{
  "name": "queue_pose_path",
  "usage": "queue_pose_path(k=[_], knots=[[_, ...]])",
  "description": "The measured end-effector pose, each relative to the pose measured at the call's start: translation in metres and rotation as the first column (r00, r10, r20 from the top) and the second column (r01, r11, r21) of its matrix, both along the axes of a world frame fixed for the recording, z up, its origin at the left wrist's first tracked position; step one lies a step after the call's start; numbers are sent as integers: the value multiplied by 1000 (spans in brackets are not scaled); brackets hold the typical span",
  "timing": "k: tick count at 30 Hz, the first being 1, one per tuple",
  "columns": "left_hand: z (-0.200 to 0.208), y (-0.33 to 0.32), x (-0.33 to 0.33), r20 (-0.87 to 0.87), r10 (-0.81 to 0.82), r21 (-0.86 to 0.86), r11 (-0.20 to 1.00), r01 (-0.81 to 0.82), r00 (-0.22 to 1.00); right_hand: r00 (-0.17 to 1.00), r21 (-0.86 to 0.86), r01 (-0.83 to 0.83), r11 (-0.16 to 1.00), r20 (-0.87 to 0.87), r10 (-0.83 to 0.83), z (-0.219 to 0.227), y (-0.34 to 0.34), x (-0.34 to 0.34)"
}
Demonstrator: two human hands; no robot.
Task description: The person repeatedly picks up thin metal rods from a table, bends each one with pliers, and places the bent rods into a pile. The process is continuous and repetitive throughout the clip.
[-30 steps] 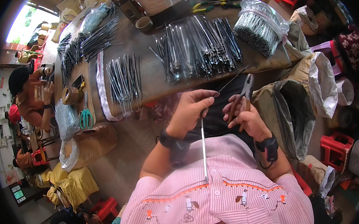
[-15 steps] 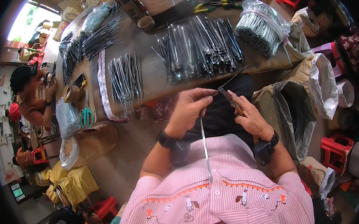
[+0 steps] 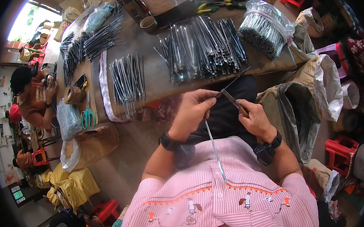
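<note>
My left hand (image 3: 193,112) pinches a thin metal strip (image 3: 214,149) between thumb and fingertips. Its silvery end hangs down over the striped shirt, while a dark length (image 3: 237,78) sticks out up and to the right past the fingers. My right hand (image 3: 256,119) is closed round the brown handle of a small flat-bladed tool (image 3: 234,103), which looks like a knife. The tool's tip meets the dark strip just beside my left fingertips. Both hands are above my lap, in front of the table edge.
On the table (image 3: 156,88) lie a large spread of metal strips (image 3: 205,47), a smaller row (image 3: 127,78) and a wrapped bundle (image 3: 264,28). Teal scissors (image 3: 89,117), a cup (image 3: 148,24) and pliers (image 3: 208,8) are there too. Open sacks (image 3: 297,117) stand at right; a co-worker (image 3: 33,94) sits at left.
The strip's hanging end has swung right across the shirt. My right hand has shifted slightly right and down along with the tool; my left hand has hardly moved.
</note>
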State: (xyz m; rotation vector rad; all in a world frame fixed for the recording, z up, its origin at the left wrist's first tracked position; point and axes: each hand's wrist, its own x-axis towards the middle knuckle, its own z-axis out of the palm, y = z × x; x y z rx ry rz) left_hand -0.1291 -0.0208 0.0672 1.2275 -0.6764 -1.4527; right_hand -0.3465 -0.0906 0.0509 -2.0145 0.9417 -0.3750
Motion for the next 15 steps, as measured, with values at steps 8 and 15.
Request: queue_pose_path(k=[8,15], knots=[[-5,-1,0,-95,-9,85,996,18,995,999,-26,-10,1000,52,11,-10,1,0],[-11,5,0,-723,-36,153,965,211,690,852,696,44,716,348,-391,-9,-6,-6]])
